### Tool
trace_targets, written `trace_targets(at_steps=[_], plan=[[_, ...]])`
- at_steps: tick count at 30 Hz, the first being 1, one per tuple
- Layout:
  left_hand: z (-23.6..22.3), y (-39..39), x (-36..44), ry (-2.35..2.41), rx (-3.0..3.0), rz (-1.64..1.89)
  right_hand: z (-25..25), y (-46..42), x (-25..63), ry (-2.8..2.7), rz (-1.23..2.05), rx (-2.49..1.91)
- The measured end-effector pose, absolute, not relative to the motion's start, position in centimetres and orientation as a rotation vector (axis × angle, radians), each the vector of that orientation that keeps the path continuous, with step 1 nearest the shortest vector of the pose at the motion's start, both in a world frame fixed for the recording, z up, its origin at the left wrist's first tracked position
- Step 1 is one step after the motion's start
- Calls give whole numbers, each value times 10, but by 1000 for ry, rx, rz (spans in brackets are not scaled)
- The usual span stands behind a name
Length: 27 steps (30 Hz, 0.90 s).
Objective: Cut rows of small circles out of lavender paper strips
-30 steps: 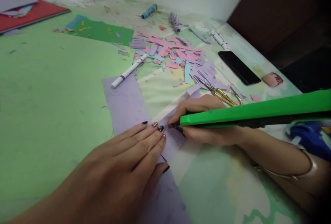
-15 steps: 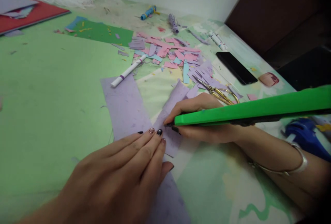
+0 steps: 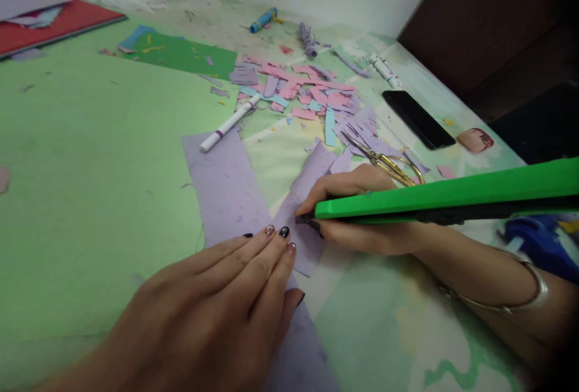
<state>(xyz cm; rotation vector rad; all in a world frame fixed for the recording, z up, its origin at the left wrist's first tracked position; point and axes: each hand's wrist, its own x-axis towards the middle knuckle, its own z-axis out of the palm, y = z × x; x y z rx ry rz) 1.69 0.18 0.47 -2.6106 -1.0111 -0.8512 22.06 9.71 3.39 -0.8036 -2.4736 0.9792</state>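
Note:
My left hand (image 3: 217, 301) lies flat with its fingers stretched out, pressing on a long purple paper sheet (image 3: 221, 181). My right hand (image 3: 357, 211) is closed round a long green cutting tool (image 3: 452, 196). The tool's dark tip touches a narrower purple strip (image 3: 307, 187) just beyond my left fingertips. This strip lies at an angle to the sheet, running up and to the right. A metal bangle (image 3: 520, 304) sits on my right wrist.
Gold scissors (image 3: 384, 163) lie just behind my right hand. Beyond them are a pile of pink, blue and purple scraps (image 3: 307, 93), a white marker (image 3: 230, 122), a black phone (image 3: 418, 117), green paper (image 3: 181, 54) and red paper (image 3: 58, 18). A blue object (image 3: 538, 241) sits at the right edge.
The narrow purple strip has come away from the sheet and swung to the right under the tool's tip. Both hands stay nearly where they were.

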Motion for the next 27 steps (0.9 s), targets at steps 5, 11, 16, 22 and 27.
trace_targets(at_steps=[5,11,16,22,27], plan=[[1,-1,16,-1022,-2576,-856,37,96,220,-2490,1033,-839],[-9,-6,18,-1077,-2587,-956,44,98,222,-2545,1100,-737],[-7,-5,19,-1014,-2698,-953,44,100,223,-2509,1173,-703],[-7,0,16,-1124,-2634,-842,37,100,222,-2493,1085,-762],[-6,1,15,-1131,-2647,-839,35,98,223,-2491,1010,-751]])
